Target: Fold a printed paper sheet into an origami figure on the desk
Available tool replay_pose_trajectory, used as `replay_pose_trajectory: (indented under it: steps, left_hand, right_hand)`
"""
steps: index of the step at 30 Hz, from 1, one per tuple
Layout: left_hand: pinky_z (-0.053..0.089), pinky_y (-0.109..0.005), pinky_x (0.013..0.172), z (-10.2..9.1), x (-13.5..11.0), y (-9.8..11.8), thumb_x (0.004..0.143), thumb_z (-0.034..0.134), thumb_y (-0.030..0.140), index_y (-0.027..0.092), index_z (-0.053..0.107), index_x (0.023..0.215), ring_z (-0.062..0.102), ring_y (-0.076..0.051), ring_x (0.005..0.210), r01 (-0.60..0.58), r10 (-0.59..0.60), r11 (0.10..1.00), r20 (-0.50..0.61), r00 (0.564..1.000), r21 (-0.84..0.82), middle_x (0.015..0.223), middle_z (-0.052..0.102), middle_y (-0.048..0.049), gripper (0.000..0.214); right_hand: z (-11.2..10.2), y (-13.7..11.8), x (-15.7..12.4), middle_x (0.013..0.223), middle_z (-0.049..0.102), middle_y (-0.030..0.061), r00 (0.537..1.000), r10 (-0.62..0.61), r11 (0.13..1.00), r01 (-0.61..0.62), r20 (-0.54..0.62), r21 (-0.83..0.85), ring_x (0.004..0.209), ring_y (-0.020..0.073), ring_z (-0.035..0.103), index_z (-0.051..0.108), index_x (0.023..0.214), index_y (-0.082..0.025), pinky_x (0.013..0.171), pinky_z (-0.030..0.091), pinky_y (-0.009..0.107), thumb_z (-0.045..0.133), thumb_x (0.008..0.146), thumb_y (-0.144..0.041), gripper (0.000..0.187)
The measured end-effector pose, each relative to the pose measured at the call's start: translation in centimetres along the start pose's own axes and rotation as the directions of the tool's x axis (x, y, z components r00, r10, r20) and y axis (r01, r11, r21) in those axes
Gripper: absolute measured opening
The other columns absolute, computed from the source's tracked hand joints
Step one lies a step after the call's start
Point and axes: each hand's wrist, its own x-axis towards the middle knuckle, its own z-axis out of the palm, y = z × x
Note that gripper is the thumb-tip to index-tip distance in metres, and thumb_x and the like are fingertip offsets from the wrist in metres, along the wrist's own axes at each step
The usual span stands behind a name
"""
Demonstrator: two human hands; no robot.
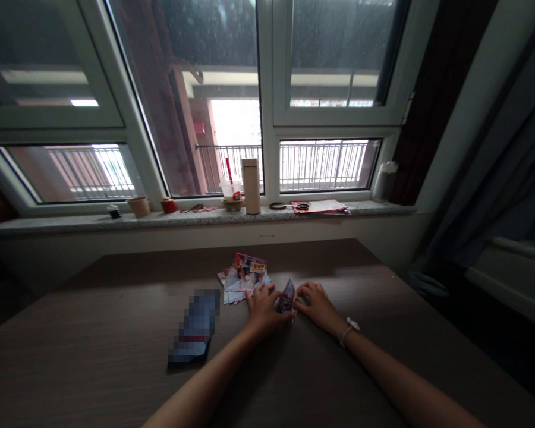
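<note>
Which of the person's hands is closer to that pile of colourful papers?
Left. The left hand lies at the near edge of the paper pile; the right hand sits farther right, beyond the small paper piece held between both hands.

On the dark counter [93, 356], the left hand [263, 310] and right hand [316, 304] pinch a colourful paper piece [288, 296] upright between them, with printed scraps [243, 274] lying at eleven o'clock of it.
</note>
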Motion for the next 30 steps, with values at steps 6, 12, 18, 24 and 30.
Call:
replay_pose_trajectory:
  steps: [6,12,18,24,30]
  left_hand:
    - [0.003,-0.065,0.119,-0.1,0.1,0.0,0.07,0.078,0.057,0.032,0.067,0.121,0.025,-0.036,0.146,0.007,-0.007,1.0,0.004,1.0,-0.014,0.15,0.048,-0.0063,0.058]
    - [0.003,-0.064,0.119,-0.2,0.1,0.0,0.069,0.077,0.058,0.033,0.066,0.122,0.025,-0.037,0.146,0.015,-0.015,1.0,0.015,1.0,-0.014,0.15,0.048,-0.0059,0.06]
    - [0.005,-0.064,0.119,-0.3,0.2,-0.1,0.068,0.077,0.057,0.033,0.067,0.123,0.026,-0.037,0.146,0.011,-0.01,1.0,0.023,1.0,-0.016,0.15,0.048,-0.0056,0.06]
    - [0.009,-0.06,0.12,-0.5,0.1,0.1,0.068,0.079,0.056,0.033,0.067,0.124,0.028,-0.035,0.144,0.014,-0.013,1.0,0.029,1.0,-0.028,0.15,0.048,-0.0052,0.061]
    - [0.01,-0.06,0.12,-0.6,0.0,0.1,0.068,0.08,0.054,0.034,0.067,0.122,0.029,-0.035,0.144,0.008,-0.008,0.999,0.019,1.0,-0.035,0.15,0.049,-0.0051,0.059]
  right_hand:
    - [0.0,1.0,0.3,0.107,0.065,0.005,1.0,-0.018,0.999,0.018,0.001,0.048,0.111,0.0249,0.053,0.071,0.092,-0.023,0.099,0.039,0.037,0.074,0.08,-0.034,0.016]
    - [-0.3,2.2,0.7,0.11,0.067,0.006,0.999,-0.042,0.988,0.037,0.035,0.148,0.113,0.0241,0.056,0.076,0.094,-0.024,0.103,0.038,0.036,0.069,0.083,-0.027,0.013]
    - [0.1,2.0,0.7,0.108,0.067,0.0053,0.999,-0.032,0.992,0.032,0.0,0.124,0.111,0.0237,0.056,0.076,0.088,-0.024,0.103,0.037,0.037,0.069,0.083,-0.03,0.011]
    - [0.1,1.2,0.5,0.103,0.066,0.005,0.999,-0.013,0.996,0.016,-0.037,0.091,0.108,0.0235,0.056,0.074,0.086,-0.022,0.1,0.039,0.036,0.07,0.081,-0.032,0.011]
    - [0.3,0.9,0.7,0.098,0.065,0.0047,0.997,0.058,0.996,-0.054,-0.044,0.072,0.104,0.0234,0.056,0.07,0.079,-0.021,0.096,0.041,0.034,0.073,0.078,-0.031,0.01]
